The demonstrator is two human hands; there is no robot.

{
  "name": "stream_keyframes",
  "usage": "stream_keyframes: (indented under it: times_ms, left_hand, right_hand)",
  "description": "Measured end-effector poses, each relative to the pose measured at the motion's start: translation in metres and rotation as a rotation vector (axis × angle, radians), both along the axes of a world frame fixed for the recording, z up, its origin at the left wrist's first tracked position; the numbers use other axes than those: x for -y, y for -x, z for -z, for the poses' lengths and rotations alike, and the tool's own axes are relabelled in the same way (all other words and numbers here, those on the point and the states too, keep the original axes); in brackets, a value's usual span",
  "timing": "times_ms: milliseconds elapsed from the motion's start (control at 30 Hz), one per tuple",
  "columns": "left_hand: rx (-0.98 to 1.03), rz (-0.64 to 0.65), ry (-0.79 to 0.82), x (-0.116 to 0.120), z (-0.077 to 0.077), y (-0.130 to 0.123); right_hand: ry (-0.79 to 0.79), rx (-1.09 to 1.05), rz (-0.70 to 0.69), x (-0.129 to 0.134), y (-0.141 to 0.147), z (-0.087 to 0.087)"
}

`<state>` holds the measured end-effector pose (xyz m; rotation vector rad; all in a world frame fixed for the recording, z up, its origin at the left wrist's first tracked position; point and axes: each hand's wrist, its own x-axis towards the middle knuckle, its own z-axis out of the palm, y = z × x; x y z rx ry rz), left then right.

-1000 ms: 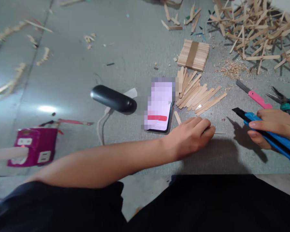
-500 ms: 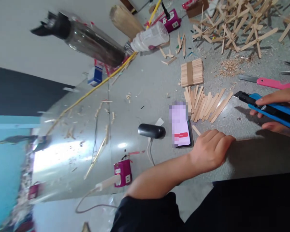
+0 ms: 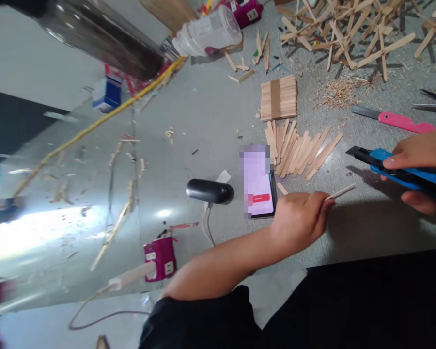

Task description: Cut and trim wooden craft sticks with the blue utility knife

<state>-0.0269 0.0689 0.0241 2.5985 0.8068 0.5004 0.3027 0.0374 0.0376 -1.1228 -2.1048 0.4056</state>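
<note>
Tilted since the earlier frame: one thin stick [image 3: 343,191], now rising at a slant from the left fingers and plainly in view. Left hand [image 3: 301,218]: thumb and fingers together, clamped on the near end of that stick, the other end free. Right hand [image 3: 421,155]: closed round a blue cutter [image 3: 380,156], dark blade out (pointing towards the left-hand side, apart from the stick).

Just beyond the left hand: one short stick piece [image 3: 282,188]; one phone [image 3: 257,179], screen lit. Farther out from that grip: loose flat sticks [image 3: 298,152], fanned; one banded bundle [image 3: 279,99], brown strip round its middle. Beyond the cutter: one pink-handled knife [image 3: 403,122]; wood shavings [image 3: 339,93], heaped; joined sticks [image 3: 345,43], farthest, in a tangle.
</note>
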Motion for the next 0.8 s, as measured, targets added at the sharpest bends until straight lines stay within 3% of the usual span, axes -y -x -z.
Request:
stream_keyframes:
  times_ms: [67,133,300,367,567,800]
  left_hand:
    - [-0.062,-0.024,-0.047,-0.003,-0.001,-0.002]
    - [-0.080,-0.041,-0.077,-0.006,-0.002,-0.004]
    - [-0.056,-0.062,-0.055,-0.012,-0.004,-0.009]
    - [-0.049,-0.054,-0.043,-0.012,-0.005,-0.010]
    - [-0.047,-0.045,-0.055,-0.012,-0.002,-0.010]
    - [-0.072,-0.042,-0.044,-0.013,-0.002,-0.010]
  right_hand:
    - [-0.080,0.063,-0.249,-0.002,0.003,-0.006]
    - [-0.199,0.119,-0.385,-0.002,0.008,-0.008]
    - [-0.374,0.091,-0.451,0.007,0.022,0.001]
    - [-0.295,0.097,-0.437,0.010,0.025,0.005]
    - [0.175,-0.034,-0.434,0.007,0.029,0.012]
    - [0.450,-0.048,-0.422,0.000,0.037,-0.004]
